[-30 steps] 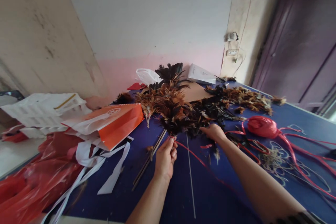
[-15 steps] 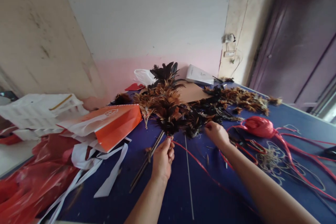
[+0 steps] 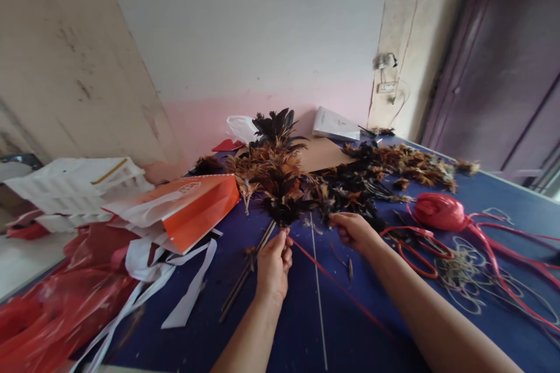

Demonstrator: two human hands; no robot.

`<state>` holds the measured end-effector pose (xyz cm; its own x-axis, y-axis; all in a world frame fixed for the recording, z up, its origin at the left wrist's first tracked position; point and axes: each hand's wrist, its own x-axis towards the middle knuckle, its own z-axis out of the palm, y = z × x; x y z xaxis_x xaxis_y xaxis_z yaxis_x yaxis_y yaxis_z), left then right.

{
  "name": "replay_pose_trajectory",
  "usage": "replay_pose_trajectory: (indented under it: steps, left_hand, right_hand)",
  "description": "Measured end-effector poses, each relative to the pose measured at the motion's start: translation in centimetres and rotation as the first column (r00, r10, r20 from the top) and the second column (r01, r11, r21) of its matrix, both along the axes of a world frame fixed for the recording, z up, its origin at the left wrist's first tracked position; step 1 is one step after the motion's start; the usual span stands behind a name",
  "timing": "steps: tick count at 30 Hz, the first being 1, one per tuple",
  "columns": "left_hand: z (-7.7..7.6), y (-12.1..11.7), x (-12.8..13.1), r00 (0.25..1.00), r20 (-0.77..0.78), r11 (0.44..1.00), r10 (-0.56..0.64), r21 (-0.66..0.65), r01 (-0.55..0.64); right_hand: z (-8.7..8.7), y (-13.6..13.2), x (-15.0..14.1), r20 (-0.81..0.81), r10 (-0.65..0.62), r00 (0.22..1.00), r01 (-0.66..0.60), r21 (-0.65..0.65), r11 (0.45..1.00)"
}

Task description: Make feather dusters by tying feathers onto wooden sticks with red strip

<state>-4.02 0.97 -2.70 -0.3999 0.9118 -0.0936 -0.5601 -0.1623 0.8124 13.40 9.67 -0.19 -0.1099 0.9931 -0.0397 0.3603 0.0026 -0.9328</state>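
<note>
A feather duster [image 3: 282,186] with brown and black feathers points away from me in the middle of the table. My left hand [image 3: 273,262] is closed around its base, where a red plastic string [image 3: 326,271] is wound and trails off to the lower right. To the right, my right hand [image 3: 354,230] is pinched closed. A small dark feather [image 3: 324,205], slightly blurred, shows at its fingertips, in front of the loose feather pile [image 3: 350,189].
An orange and white paper bag [image 3: 201,210] lies left, beside red plastic [image 3: 91,285] and a white rack [image 3: 74,186]. Thin sticks [image 3: 245,274] lie left of my left hand. At right are a red string ball [image 3: 440,211], orange-handled scissors [image 3: 422,256] and tangled thread [image 3: 466,274].
My right hand has moved left from the feather pile, closer to the duster, with a feather at its fingertips. My left hand keeps its grip on the duster. The view has shifted slightly.
</note>
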Motion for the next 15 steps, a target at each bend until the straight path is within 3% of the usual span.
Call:
replay_pose_trajectory:
  steps: [3,7,9,15]
  left_hand:
    - [-0.1,0.0,0.4,1.000,-0.016,1.000,-0.008,-0.020,0.008]
    - [-0.2,-0.1,0.5,0.996,-0.087,1.000,0.026,-0.007,-0.027]
    - [-0.1,-0.2,0.4,0.993,-0.110,0.999,0.036,0.008,-0.035]
    - [-0.1,-0.3,0.4,0.990,-0.127,0.998,0.055,0.046,-0.049]
  right_hand:
    - [1.4,-2.5,-1.0,-0.258,0.075,0.963,-0.084,-0.023,0.996]
    - [2.0,-5.5,-4.2,-0.627,0.157,0.763,-0.250,-0.062,0.966]
    - [1.6,-6.3,-5.9,-0.642,0.177,0.746,-0.262,-0.038,0.964]
    - [-0.5,-6.6,-8.3,-0.499,0.143,0.855,-0.152,0.024,0.988]
